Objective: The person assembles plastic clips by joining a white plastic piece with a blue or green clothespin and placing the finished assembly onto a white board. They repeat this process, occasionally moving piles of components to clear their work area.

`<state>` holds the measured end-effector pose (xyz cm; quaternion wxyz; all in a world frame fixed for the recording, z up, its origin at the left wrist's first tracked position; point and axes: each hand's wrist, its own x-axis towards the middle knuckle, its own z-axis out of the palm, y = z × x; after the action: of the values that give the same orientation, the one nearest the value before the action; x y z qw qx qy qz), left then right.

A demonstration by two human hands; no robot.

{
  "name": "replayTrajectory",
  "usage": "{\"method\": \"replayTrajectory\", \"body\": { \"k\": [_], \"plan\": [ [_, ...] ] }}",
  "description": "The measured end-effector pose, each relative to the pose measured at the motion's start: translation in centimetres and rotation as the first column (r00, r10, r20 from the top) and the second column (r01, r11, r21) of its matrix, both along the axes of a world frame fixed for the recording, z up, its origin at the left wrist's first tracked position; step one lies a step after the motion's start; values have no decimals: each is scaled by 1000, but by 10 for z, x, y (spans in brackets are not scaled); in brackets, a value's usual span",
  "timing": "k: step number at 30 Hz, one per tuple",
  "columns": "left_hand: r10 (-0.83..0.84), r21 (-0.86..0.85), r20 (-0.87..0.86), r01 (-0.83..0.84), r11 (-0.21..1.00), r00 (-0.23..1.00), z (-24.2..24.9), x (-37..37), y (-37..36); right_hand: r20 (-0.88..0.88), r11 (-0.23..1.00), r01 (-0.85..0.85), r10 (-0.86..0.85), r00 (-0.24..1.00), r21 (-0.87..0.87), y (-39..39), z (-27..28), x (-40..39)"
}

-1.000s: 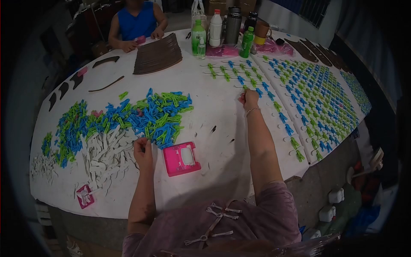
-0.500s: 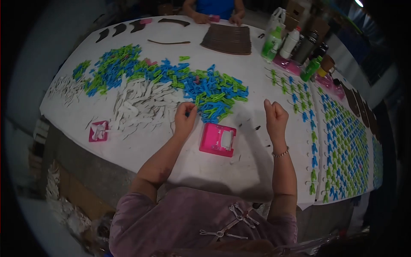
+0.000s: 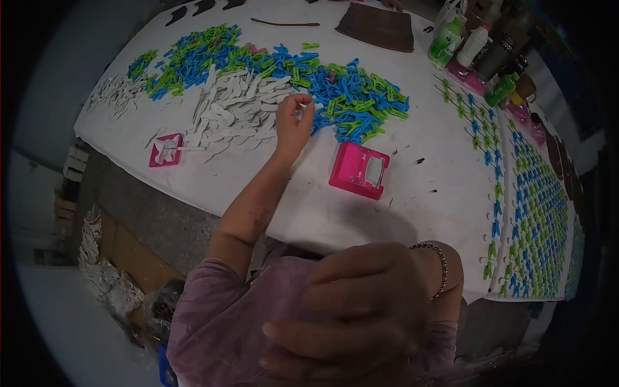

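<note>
My left hand (image 3: 295, 129) is over the table, thumb and fingers pinched together. A small whitish bit shows at its fingertips, too small to name. It sits between a heap of white flat strips (image 3: 235, 106) and a pile of blue and green plastic clips (image 3: 367, 100). Close to the camera, my right hand (image 3: 361, 309) is raised in front of my chest, fingers bent and blurred; whether it holds anything is hidden. In front of me on the table stands a pink box (image 3: 345, 169) with a white pad in its top.
To the left, a small pink tray (image 3: 157, 155) holds white pieces. Rows of clips (image 3: 535, 219) cover the right side. Bottles (image 3: 447, 42) stand at the back right, near a dark brown sheet (image 3: 377, 27). Another person's hand (image 3: 392, 4) shows at the far edge.
My right hand has come off the table area, back and up toward the camera. My left hand stays pinched by the clip pile. The view has tilted downward and shifted.
</note>
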<state>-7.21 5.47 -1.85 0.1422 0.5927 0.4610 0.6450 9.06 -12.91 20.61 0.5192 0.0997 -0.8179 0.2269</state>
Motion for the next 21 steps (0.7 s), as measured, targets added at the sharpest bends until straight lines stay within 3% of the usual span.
{"method": "replayTrajectory", "body": {
  "k": [5, 7, 8, 10, 11, 13, 17, 19, 21],
  "plan": [
    [-75, -154, -97, 60, 986, 992, 16, -56, -6, -13, 995, 96, -95, 995, 16, -12, -10, 4],
    [-188, -450, -204, 78, 890, 961, 21, -73, -15, -17, 988, 154, -153, 988, 21, -19, -15, 11],
    [-210, -461, -200, 97, 882, 957, 22, -75, -20, -13, 982, 187, -187, 982, 20, -23, -18, 16],
    [-245, -556, -423, -36, 831, 873, 25, -81, -31, -7, 973, 230, -230, 973, 23, -29, -23, 22],
    [-230, -552, -429, -52, 832, 874, 26, -83, -36, -14, 973, 228, -228, 974, 37, -29, -24, 21],
    [-242, -595, -604, -227, 771, 759, 25, -78, -43, -23, 971, 230, -229, 973, 71, -26, -26, 20],
    [-166, -469, -713, -287, 835, 681, 8, -69, -45, -33, 960, 250, -248, 968, 126, -19, -31, 25],
    [-210, -520, -688, -270, 810, 695, 5, -69, -41, -108, 894, 426, -414, 904, 138, -1, -40, 29],
    [-242, -546, -663, -236, 804, 708, 4, -74, -34, 85, 855, 512, -517, 851, 77, 17, -49, 47]
  ]
}}
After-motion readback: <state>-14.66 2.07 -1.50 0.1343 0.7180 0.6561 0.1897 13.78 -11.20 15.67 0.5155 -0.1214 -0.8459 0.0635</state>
